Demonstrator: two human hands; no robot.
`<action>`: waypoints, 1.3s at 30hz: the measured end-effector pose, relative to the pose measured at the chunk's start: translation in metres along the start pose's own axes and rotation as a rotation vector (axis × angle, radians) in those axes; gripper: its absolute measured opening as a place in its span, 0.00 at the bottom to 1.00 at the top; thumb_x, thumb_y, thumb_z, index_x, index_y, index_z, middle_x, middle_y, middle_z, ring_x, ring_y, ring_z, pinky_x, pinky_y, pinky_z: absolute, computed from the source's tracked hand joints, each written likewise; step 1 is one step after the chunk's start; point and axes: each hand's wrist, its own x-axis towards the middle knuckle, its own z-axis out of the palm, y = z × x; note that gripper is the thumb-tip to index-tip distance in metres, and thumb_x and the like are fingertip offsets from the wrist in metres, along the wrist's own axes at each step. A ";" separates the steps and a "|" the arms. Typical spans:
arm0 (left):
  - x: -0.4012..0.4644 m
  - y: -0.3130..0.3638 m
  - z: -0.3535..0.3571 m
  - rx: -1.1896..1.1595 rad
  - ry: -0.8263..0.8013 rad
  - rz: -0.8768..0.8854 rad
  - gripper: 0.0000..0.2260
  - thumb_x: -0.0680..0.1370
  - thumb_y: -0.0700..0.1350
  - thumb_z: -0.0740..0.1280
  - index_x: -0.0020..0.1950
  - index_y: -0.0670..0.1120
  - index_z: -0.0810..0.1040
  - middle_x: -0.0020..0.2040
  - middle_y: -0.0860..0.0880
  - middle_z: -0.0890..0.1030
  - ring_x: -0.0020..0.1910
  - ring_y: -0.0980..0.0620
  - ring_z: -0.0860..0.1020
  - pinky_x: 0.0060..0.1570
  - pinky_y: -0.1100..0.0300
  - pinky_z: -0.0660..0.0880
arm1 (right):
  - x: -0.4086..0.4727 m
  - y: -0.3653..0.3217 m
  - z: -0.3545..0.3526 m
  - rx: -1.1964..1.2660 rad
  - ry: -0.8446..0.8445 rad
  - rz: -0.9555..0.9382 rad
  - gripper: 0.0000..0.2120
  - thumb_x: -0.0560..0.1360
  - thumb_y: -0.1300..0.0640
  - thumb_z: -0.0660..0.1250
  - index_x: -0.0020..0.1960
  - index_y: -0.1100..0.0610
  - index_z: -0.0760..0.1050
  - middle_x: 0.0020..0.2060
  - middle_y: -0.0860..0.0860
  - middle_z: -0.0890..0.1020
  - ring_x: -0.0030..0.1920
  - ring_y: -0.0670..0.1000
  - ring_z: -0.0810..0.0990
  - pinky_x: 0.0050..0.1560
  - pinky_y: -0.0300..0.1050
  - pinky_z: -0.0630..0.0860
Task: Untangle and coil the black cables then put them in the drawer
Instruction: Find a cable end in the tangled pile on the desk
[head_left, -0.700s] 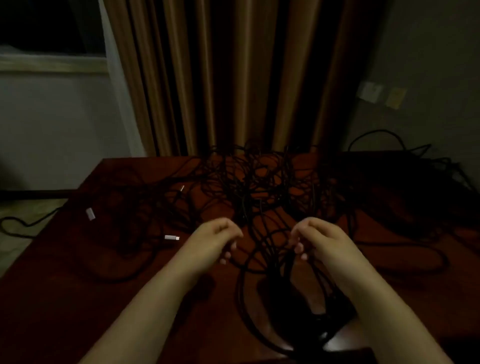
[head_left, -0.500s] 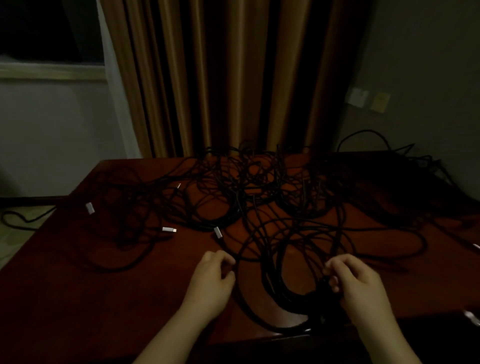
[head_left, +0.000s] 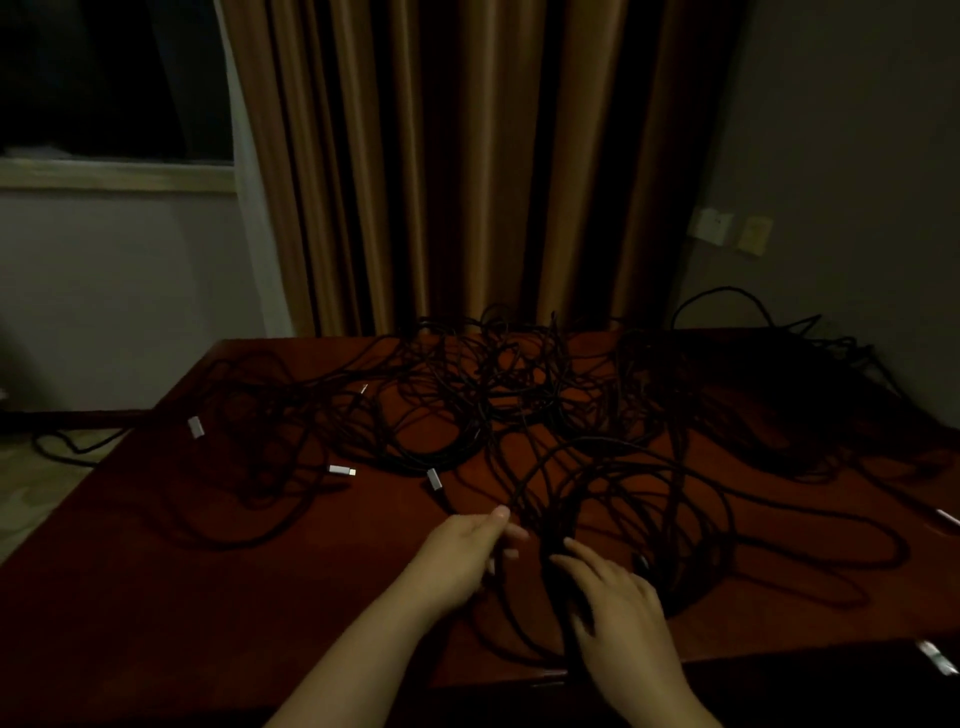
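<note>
Black cables: thin black cables (head_left: 519, 410) sprawl tangled across the dark red wooden table (head_left: 156, 571)
Left hand: left hand (head_left: 462, 556) rests at the tangle's near edge, fingers loosely extended among strands; grip unclear
Right hand: right hand (head_left: 618, 603) lies on a looped bundle, fingers spread

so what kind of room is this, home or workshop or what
Probably a dim room in a home or hotel, not a workshop: long tan curtains hang beside a window, wall plates sit on a plain wall, and the black cables sprawl over a polished reddish wooden table.
</note>
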 end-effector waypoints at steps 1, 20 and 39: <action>0.006 -0.002 -0.003 -0.027 0.077 -0.028 0.16 0.83 0.51 0.53 0.53 0.51 0.81 0.51 0.55 0.78 0.50 0.54 0.75 0.46 0.62 0.72 | 0.001 0.005 0.002 0.001 0.043 0.003 0.23 0.79 0.58 0.60 0.71 0.44 0.63 0.72 0.37 0.59 0.71 0.41 0.62 0.66 0.41 0.56; 0.053 0.015 -0.011 -0.380 0.489 -0.103 0.08 0.80 0.44 0.64 0.44 0.44 0.79 0.36 0.48 0.76 0.35 0.52 0.73 0.34 0.61 0.68 | 0.025 0.075 -0.005 -0.154 0.304 -0.094 0.25 0.57 0.74 0.73 0.46 0.49 0.82 0.47 0.43 0.84 0.51 0.51 0.82 0.47 0.53 0.76; -0.028 0.078 -0.037 -1.163 0.159 0.218 0.16 0.83 0.49 0.51 0.41 0.45 0.71 0.25 0.51 0.68 0.26 0.55 0.71 0.39 0.58 0.68 | 0.026 -0.076 -0.049 0.532 0.043 -0.310 0.23 0.76 0.48 0.59 0.68 0.36 0.56 0.66 0.29 0.58 0.69 0.30 0.56 0.69 0.29 0.55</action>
